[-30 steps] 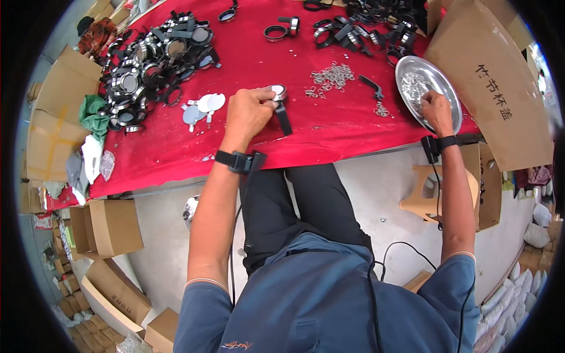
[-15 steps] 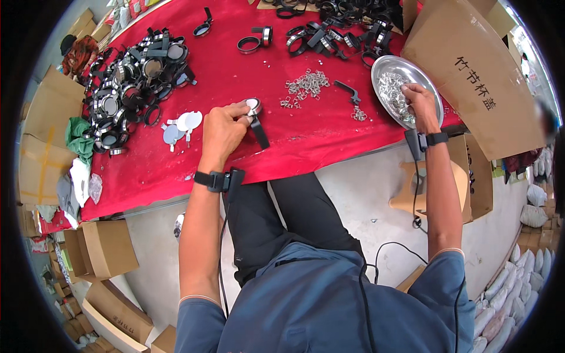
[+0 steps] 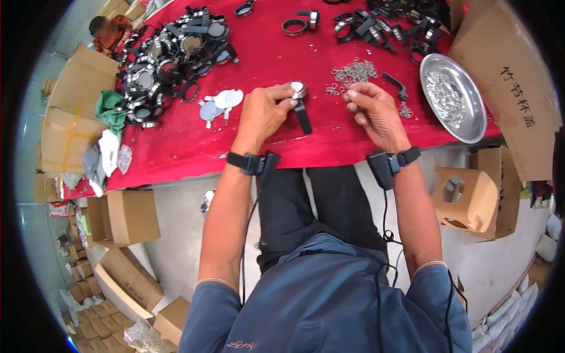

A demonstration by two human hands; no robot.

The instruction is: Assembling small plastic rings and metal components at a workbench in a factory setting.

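Note:
My left hand [image 3: 262,117] is closed on a black ring-shaped lid with a dangling black handle [image 3: 302,117] and a whitish round face. Thumb and fingertips pinch the lid at its ring. To its right, my right hand [image 3: 378,112] hovers over the red cloth, thumb and forefinger pressed together; whatever is between them is too small to name. Just beyond it lies a heap of small bent metal clips [image 3: 356,72]. A loose black handle [image 3: 395,85] rests right of that heap. Left of my left hand are several flat round discs [image 3: 233,98] with tabs.
An oval metal bowl [image 3: 474,115] of small shiny metal pieces stands at the right, beside a big cardboard box [image 3: 512,59]. A large pile of black-and-silver lids [image 3: 159,65] covers the left of the red-clothed table [image 3: 271,56]. A person [image 3: 110,32] is at the far left.
My right hand has come out of the metal bowl and moved left, close to my left hand. The left hand keeps its hold on the lid. The whole view has shifted.

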